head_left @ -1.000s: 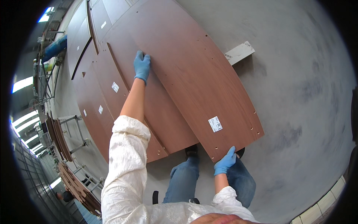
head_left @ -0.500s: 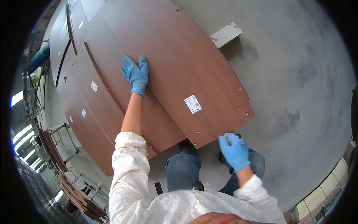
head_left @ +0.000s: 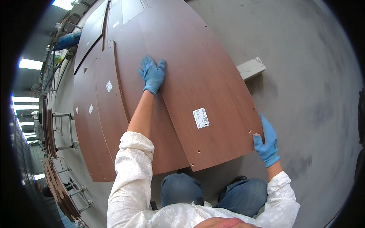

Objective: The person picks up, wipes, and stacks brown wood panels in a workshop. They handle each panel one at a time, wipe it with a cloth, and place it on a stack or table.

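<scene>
A large reddish-brown wood-grain panel (head_left: 213, 91) lies in front of me, with a white label (head_left: 200, 117) and several small drilled holes near its near end. My left hand (head_left: 153, 76), in a blue glove, is laid at the panel's left edge, its fingers extended and partly spread. At the near right corner, my blue-gloved right hand (head_left: 269, 138) grips the panel. Its thumb is on the top face and its fingers run along the right edge; the fingertips are partly hidden. Beneath and to the left lies another brown panel (head_left: 167, 152).
More labelled brown panels (head_left: 100, 129) overlap at the left. A white block-like piece (head_left: 251, 68) juts out from under the right edge onto the grey floor (head_left: 311, 114). Metal racks (head_left: 64, 131) with stacked boards (head_left: 57, 186) stand farther left. My bent knees (head_left: 182, 189) are close to the panel's near edge.
My right hand has moved from below the near edge up and right onto the panel's corner, closing on it. The left hand stays at the left edge. The whole view has turned slightly.
</scene>
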